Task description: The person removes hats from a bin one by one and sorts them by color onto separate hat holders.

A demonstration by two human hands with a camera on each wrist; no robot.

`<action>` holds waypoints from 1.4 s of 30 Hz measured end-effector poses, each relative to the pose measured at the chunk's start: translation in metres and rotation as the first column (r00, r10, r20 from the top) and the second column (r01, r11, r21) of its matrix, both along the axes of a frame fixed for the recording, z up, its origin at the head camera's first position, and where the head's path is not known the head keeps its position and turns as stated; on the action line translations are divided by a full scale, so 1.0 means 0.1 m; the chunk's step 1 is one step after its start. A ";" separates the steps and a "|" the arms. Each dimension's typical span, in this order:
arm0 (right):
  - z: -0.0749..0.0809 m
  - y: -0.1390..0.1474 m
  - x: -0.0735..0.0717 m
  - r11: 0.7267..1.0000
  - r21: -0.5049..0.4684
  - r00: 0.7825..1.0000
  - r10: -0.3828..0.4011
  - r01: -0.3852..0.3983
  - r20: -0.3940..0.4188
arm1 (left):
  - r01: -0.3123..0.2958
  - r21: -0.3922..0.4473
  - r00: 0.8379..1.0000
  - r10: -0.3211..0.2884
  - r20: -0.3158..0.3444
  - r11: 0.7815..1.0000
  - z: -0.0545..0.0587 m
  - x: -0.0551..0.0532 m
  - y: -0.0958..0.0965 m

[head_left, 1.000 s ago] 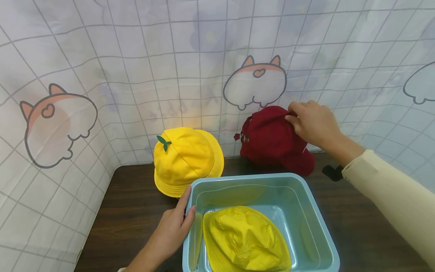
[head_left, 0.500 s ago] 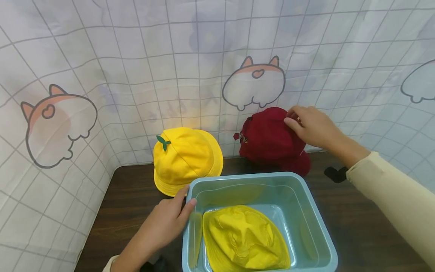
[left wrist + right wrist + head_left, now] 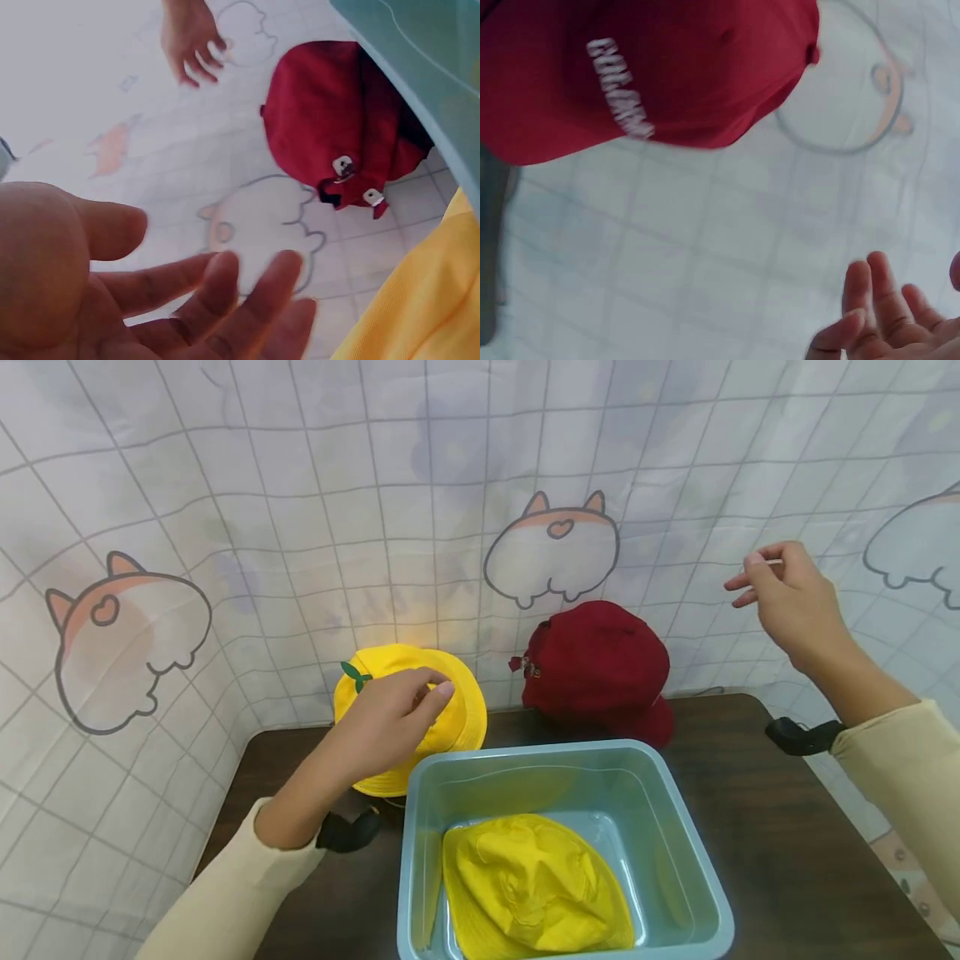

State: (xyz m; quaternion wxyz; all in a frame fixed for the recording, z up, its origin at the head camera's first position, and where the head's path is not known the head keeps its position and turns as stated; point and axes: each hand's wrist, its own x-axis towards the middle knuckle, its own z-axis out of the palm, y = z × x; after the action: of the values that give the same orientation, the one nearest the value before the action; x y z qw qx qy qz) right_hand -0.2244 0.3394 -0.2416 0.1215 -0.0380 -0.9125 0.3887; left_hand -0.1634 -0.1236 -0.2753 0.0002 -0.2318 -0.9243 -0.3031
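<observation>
Sprout hat (image 3: 459,720) and cap (image 3: 600,664) look set out near the desk's (image 3: 795,827) back edge; creased hat (image 3: 532,889), in the tub (image 3: 540,750), probably remains! Left hand (image 3: 390,718) by sprout hat, right hand (image 3: 798,602) wide of cap: both empty, fingers loose.

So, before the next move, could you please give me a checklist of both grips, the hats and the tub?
1. Left grip free: ok, it holds nothing.
2. Right grip free: ok, it holds nothing and is apart from the red cap.
3. Tub steadied: not ok, neither grip is on it.
4. Room in the tub: ok, the crumpled yellow hat does not fill it.
5. Gap between red cap and tub: cannot tell, they overlap in view.
</observation>
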 end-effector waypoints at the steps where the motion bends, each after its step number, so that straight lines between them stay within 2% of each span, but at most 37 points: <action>1: -0.04 0.07 0.01 0.999 -0.050 0.999 -0.006 0.008 0.036 | 0.000 0.010 1.000 0.000 0.014 1.000 0.01 -0.08 0.03; 5: -0.25 0.35 0.04 0.975 -0.221 0.989 0.035 -0.003 0.141 | -0.017 0.039 0.996 0.014 0.083 0.999 0.00 -0.40 0.18; 7: -0.37 0.49 0.06 0.940 -0.340 0.981 0.077 -0.012 0.180 | -0.026 0.057 0.992 0.019 0.126 0.998 0.00 -0.54 0.25; 9: -0.49 0.63 0.07 0.872 -0.490 0.963 0.135 -0.004 0.232 | -0.036 0.087 0.984 0.021 0.174 0.996 0.00 -0.65 0.32; 12: -0.68 0.78 0.08 0.731 -0.679 0.924 0.213 0.065 0.318 | -0.052 0.134 0.967 0.017 0.253 0.990 -0.02 -0.79 0.41; 13: -0.75 0.81 0.08 0.693 -0.715 0.907 0.237 0.094 0.349 | -0.054 0.149 0.960 0.010 0.281 0.987 -0.03 -0.84 0.43; 15: -0.91 0.84 0.08 0.660 -0.738 0.869 0.277 0.138 0.410 | -0.053 0.167 0.942 -0.006 0.335 0.985 -0.07 -0.94 0.49; 16: -0.99 0.84 0.08 0.651 -0.744 0.854 0.294 0.150 0.429 | -0.052 0.172 0.931 -0.015 0.365 0.984 -0.09 -0.99 0.52; 17: -1.08 0.83 0.07 0.663 -0.734 0.838 0.309 0.149 0.449 | -0.049 0.179 0.919 -0.026 0.394 0.983 -0.11 -1.04 0.56; 20: -1.36 0.78 0.07 0.718 -0.684 0.791 0.343 0.127 0.507 | -0.037 0.192 0.882 -0.058 0.468 0.981 -0.16 -1.17 0.69; 23: -1.61 0.68 0.08 0.773 -0.629 0.753 0.362 0.087 0.550 | -0.019 0.196 0.854 -0.086 0.513 0.980 -0.20 -1.25 0.83; 26: -1.81 0.59 0.11 0.765 -0.636 0.726 0.381 0.101 0.573 | 0.003 0.187 0.838 -0.105 0.536 0.982 -0.23 -1.28 0.97; 30: -1.98 0.50 0.14 0.723 -0.677 0.716 0.399 0.139 0.573 | 0.016 0.161 0.824 -0.104 0.557 0.987 -0.26 -1.30 1.13; 33: -2.05 0.43 0.16 0.686 -0.713 0.724 0.417 0.146 0.550 | 0.010 0.120 0.830 -0.075 0.552 0.993 -0.27 -1.30 1.21; 36: -2.12 0.36 0.16 0.625 -0.763 0.734 0.439 0.166 0.519 | 0.002 0.080 0.838 -0.045 0.543 0.997 -0.28 -1.29 1.26; 39: -2.17 0.30 0.17 0.546 -0.813 0.746 0.451 0.203 0.490 | 0.005 0.063 0.842 -0.038 0.539 0.998 -0.31 -1.29 1.28; 41: -2.20 0.27 0.17 0.509 -0.834 0.756 0.454 0.214 0.471 | 0.010 0.063 0.842 -0.043 0.538 0.998 -0.32 -1.29 1.29; 42: -2.21 0.25 0.17 0.499 -0.841 0.763 0.454 0.211 0.461 | 0.012 0.064 0.842 -0.045 0.538 0.998 -0.34 -1.30 1.29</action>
State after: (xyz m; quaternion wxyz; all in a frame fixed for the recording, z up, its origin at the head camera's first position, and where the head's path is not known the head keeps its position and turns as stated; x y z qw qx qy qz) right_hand -0.2074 0.3643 -0.4631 -0.2581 -0.1517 -0.5793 0.7582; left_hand -0.2934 0.0051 -0.3090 -0.2573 -0.1510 -0.8745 -0.3825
